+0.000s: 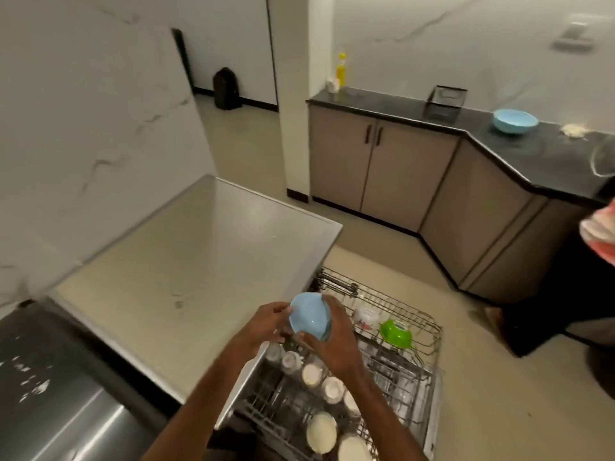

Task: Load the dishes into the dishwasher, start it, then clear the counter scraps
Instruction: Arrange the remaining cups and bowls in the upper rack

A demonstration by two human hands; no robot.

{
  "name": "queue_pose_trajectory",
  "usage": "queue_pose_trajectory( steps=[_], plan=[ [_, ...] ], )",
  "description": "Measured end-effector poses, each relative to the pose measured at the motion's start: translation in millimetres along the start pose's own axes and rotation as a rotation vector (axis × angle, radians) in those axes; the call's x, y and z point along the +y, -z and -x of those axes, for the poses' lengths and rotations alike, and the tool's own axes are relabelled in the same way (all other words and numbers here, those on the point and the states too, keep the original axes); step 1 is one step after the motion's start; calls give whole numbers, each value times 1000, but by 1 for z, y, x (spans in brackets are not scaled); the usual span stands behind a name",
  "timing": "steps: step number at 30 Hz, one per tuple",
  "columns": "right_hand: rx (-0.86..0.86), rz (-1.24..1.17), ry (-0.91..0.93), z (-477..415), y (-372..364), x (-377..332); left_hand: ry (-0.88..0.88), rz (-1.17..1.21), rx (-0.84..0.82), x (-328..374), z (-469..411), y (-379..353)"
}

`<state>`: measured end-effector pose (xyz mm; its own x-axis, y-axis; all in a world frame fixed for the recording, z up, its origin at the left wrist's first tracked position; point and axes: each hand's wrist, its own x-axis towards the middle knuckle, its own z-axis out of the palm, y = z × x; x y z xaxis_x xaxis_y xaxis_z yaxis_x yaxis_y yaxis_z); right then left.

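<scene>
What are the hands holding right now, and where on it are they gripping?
Both hold one light blue bowl over the dishwasher rack: the left hand grips its left side, the right hand wraps around its right side.

A black backpack (226, 88) stands upright on the cream tiled floor (382, 261) against the far wall, past a white pillar (293, 94). Just right of the pillar stands a yellow bottle (341, 69), above beige cabinet doors (372, 164) with dark handles. Farther right sits a black wire basket (446, 102). Grey-veined marble panels (83, 111) line the walls, and a blurred wall plate (574, 36) shows at upper right. A pink-and-white sleeve (599, 234) enters at the right edge. A dark metal surface (50, 394) with white marks fills the lower left.
</scene>
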<state>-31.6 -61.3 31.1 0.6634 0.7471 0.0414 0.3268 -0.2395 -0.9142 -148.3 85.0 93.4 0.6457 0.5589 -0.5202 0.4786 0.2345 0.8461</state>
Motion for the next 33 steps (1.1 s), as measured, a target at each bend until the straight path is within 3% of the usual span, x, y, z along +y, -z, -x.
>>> queue_pose_trajectory(
  steps=[5, 11, 15, 20, 27, 33],
  plan=[
    [72, 71, -156, 14, 36, 67, -115, -324, 97, 2, -44, -44],
    [94, 152, -256, 14, 37, 101, -356, -868, -19, 23, -86, -58],
    [92, 204, -308, -13, 30, 109, -535, -1230, 18, 35, -130, -52],
    [96, 246, -355, -62, 6, 131, -485, -1507, -41, 38, -194, -36],
    [72, 276, -477, -132, -35, 179, -664, -1329, 6, 22, -228, -28],
    [49, 363, -555, -171, -59, 217, -676, -1270, 10, 24, -228, -28]
  ],
)
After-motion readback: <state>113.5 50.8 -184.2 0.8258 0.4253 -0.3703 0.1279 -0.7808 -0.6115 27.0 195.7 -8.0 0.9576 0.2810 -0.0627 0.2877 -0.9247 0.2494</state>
